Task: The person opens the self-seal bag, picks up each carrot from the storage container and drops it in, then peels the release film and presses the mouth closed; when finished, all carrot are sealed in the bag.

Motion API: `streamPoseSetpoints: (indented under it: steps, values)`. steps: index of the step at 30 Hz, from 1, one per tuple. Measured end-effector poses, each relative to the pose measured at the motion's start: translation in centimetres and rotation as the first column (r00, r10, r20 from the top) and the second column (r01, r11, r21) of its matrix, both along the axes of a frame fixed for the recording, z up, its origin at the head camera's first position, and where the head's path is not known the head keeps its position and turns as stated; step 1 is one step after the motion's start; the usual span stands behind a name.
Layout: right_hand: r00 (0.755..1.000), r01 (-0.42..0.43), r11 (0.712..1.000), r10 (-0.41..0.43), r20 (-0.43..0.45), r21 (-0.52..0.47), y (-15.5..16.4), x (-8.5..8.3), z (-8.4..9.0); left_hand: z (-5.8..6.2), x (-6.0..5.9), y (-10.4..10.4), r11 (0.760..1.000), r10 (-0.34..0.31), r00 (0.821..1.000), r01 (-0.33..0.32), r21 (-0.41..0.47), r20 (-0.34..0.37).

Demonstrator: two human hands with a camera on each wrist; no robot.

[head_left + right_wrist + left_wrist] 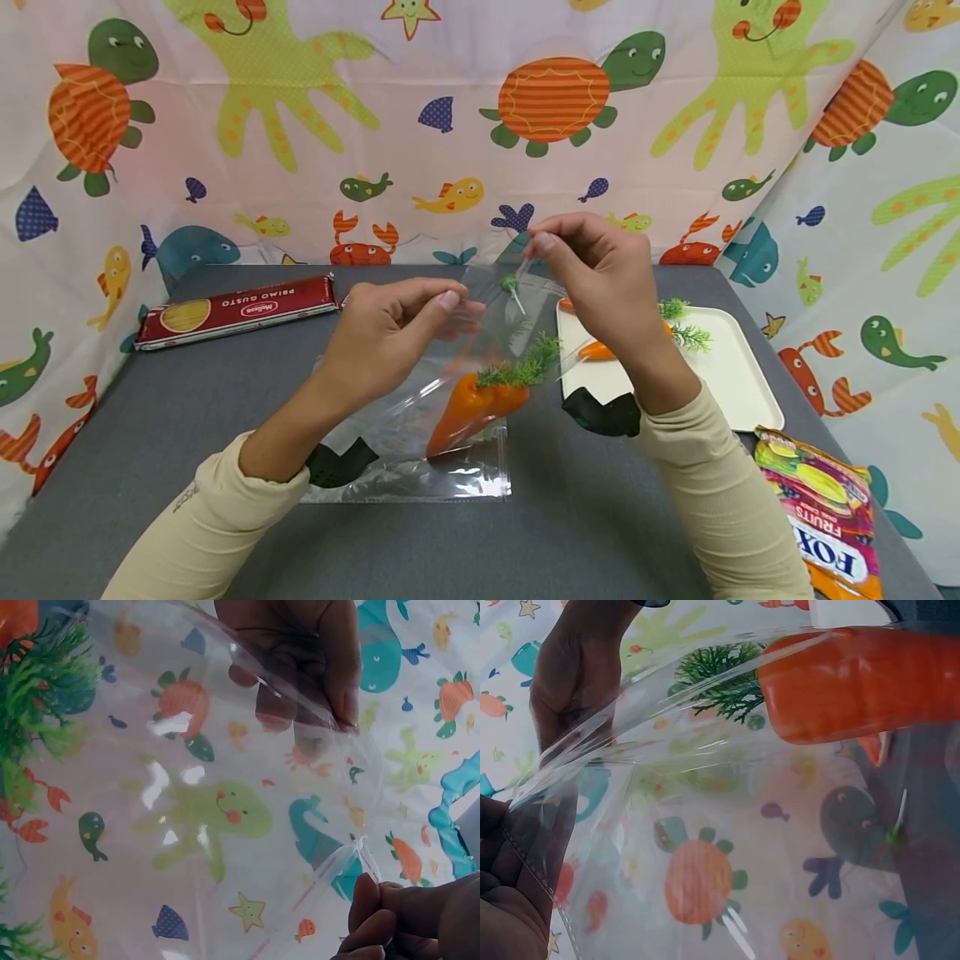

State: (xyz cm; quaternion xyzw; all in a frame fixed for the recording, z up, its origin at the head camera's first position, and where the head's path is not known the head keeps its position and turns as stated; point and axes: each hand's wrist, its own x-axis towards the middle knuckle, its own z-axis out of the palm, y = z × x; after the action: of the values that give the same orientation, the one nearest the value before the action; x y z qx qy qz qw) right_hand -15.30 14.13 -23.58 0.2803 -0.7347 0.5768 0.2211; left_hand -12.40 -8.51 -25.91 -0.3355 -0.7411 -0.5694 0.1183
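A clear plastic bag (420, 454) stands lifted off the grey table (225, 400), with two orange toy carrots (468, 408) with green tops inside it. My left hand (453, 304) pinches the bag's near rim between thumb and fingers. My right hand (538, 244) pinches the opposite rim higher up, so the mouth is held apart. In the left wrist view a carrot (855, 682) lies behind the film (630, 750), with my left fingers (502, 900) on the edge. The right wrist view shows my right fingertips (390, 922) on the rim and the left hand (300, 667) across the bag (225, 787).
A white tray (738, 375) at the right holds another toy carrot (600, 350) and green sprigs (686, 333). A red pasta box (236, 310) lies at the back left. A colourful fruit sweets packet (832, 517) sits at the front right. Patterned cloth walls surround the table.
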Motion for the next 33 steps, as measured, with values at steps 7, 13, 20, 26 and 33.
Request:
streamPoseSetpoints:
  steps: [7, 13, 20, 26, 33]
  values:
    - [0.992, 0.033, 0.998, -0.025, 0.125, -0.059, 1.0, -0.5, -0.3, -0.1, 0.0, -0.3, 1.0, -0.005, 1.0, 0.005, 0.022, 0.001]
    - [0.981, 0.052, 0.993, -0.031, 0.192, -0.108, 2.0, -0.7, -0.7, -0.2, -0.1, -0.6, 1.0, 0.016, 1.0, -0.016, 0.022, -0.01]
    - [0.978, 0.047, 0.978, -0.004, 0.208, -0.203, 3.4, -1.0, -1.1, -0.2, -0.1, -0.9, 0.999, 0.019, 1.0, -0.018, 0.034, -0.012]
    - [0.971, 0.053, 0.964, 0.012, 0.24, -0.26, 4.6, -1.1, -1.5, -0.2, -0.2, -1.1, 0.999, 0.014, 1.0, -0.014, 0.046, 0.004]
    - [0.957, 0.093, 0.95, -0.002, 0.289, -0.3, 6.1, -1.0, -2.0, -0.2, -0.2, -1.4, 0.999, 0.021, 1.0, -0.021, 0.05, 0.007]
